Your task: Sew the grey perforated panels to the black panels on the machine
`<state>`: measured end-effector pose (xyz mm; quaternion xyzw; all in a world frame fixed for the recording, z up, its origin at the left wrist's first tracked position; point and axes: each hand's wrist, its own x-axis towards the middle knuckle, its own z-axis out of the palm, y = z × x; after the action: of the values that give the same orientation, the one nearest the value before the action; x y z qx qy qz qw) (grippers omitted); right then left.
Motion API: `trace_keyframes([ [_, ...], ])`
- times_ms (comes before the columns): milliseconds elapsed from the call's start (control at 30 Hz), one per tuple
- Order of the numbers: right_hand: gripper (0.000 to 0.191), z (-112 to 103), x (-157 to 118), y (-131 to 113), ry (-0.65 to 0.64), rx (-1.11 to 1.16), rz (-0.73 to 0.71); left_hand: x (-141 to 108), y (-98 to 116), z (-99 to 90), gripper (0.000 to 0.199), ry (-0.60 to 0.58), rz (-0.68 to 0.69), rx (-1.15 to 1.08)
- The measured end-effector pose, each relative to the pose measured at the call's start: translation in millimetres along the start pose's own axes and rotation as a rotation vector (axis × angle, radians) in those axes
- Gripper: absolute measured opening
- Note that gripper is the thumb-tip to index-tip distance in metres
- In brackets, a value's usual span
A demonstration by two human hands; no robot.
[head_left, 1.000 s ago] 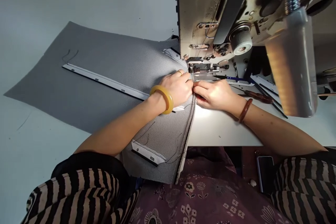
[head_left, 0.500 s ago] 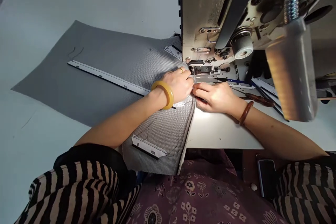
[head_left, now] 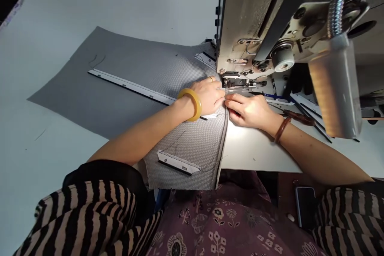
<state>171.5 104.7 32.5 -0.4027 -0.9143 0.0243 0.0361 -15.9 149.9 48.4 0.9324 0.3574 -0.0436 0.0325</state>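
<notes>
A large grey mesh fabric point(head_left: 126, 52) lies on the white table, its right edge running under the sewing machine's presser foot point(head_left: 229, 83). White strips with black edges are stitched on it, among them a long strip point(head_left: 132, 88) and a short strip point(head_left: 178, 163). My left hand point(head_left: 207, 97), with a yellow bangle, presses flat on the fabric just left of the foot, fingers bent and together. My right hand point(head_left: 249, 110) pinches the fabric's right edge between thumb and fingers, close in front of the foot. The fingertips of both hands nearly touch.
The machine head point(head_left: 246, 12) fills the upper right, with a lamp point(head_left: 336, 92) hanging before it. Right of my right hand lie a brown-handled tool point(head_left: 300, 117), blue tweezers point(head_left: 274, 96) and more strips. A phone point(head_left: 306, 206) rests below the table edge.
The near end of the fabric has moved forward, toward the machine. Both hands keep their places by the foot. The whole view has shifted slightly.
</notes>
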Motion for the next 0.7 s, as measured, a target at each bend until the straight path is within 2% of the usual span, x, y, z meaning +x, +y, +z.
trace_keyframes([
  [300, 0.032, 0, -10, -7, 0.023, 0.05, -0.089, -18, 20, 4.6, 0.039, 0.032, 0.053, 0.075],
  [700, 0.033, 6, -9, -3, 0.07, 0.058, -0.089, -4, 5, 12.6, 0.036, 0.071, 0.03, 0.044],
])
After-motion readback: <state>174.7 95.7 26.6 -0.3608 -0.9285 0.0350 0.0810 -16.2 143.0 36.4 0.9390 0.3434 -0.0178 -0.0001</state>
